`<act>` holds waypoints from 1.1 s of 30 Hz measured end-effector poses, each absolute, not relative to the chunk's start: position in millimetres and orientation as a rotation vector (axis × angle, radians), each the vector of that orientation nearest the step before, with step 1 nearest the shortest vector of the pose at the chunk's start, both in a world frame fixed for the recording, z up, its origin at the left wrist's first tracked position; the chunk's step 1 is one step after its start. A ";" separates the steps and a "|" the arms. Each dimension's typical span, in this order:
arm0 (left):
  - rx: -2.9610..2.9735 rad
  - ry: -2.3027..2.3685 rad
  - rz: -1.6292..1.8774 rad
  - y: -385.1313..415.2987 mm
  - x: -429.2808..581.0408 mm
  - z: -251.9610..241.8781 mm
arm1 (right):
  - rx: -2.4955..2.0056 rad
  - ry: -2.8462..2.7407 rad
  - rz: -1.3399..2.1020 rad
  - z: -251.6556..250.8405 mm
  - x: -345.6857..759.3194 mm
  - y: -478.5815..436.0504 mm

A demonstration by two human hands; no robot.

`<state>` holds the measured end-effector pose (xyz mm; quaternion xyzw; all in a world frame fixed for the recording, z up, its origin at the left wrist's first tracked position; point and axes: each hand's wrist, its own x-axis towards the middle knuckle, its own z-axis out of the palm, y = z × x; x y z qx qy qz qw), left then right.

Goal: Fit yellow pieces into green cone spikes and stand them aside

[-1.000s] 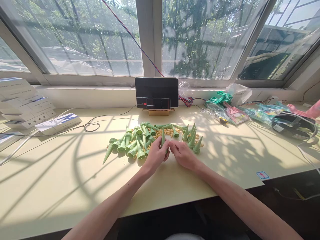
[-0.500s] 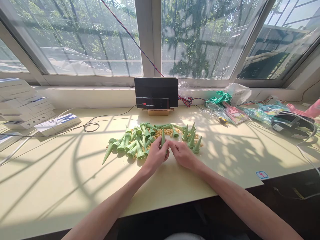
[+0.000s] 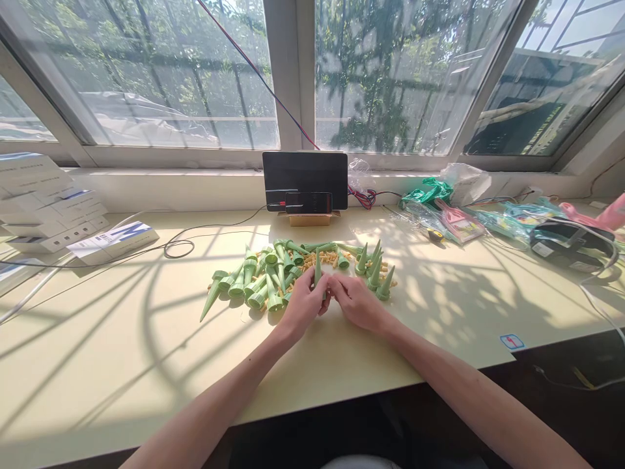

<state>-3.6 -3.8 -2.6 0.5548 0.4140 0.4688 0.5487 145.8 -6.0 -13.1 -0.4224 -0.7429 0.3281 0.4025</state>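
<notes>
My left hand [image 3: 306,301] is closed round a green plastic cone-shaped spike [image 3: 318,266], its point upward. My right hand [image 3: 360,301] is pinched against the left fingertips, beside the lower part of that spike; whatever lies between its fingers is hidden. To the left lies a heap of similar green spikes [image 3: 271,296], many on their sides with hollow ends showing. Several more spikes [image 3: 385,286] stand point up just right of my right hand. Small tan peg-like pieces [image 3: 326,258] lie scattered behind my hands.
A dark tablet [image 3: 305,170] and a phone [image 3: 308,202] stand by the window on a small stand [image 3: 309,221]. White boxes [image 3: 113,241] are stacked at the left. Plastic-bagged items [image 3: 459,221], cables and a black object [image 3: 569,246] lie at the right.
Almost nothing differs. My fingers have shifted slightly around the spike, and the spike has dipped a touch to the left.
</notes>
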 end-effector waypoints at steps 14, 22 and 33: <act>1.297 0.979 1.096 -3.8 -4.1 -1.6 | -1.089 -1.881 0.764 -15.2 146.9 -4.5; 1.338 0.996 1.078 -4.4 -5.5 -1.9 | -1.081 -1.891 0.782 -15.1 147.7 -4.3; 1.351 1.003 1.083 -2.9 -5.7 -4.8 | -1.081 -1.882 0.766 -13.4 147.2 -4.9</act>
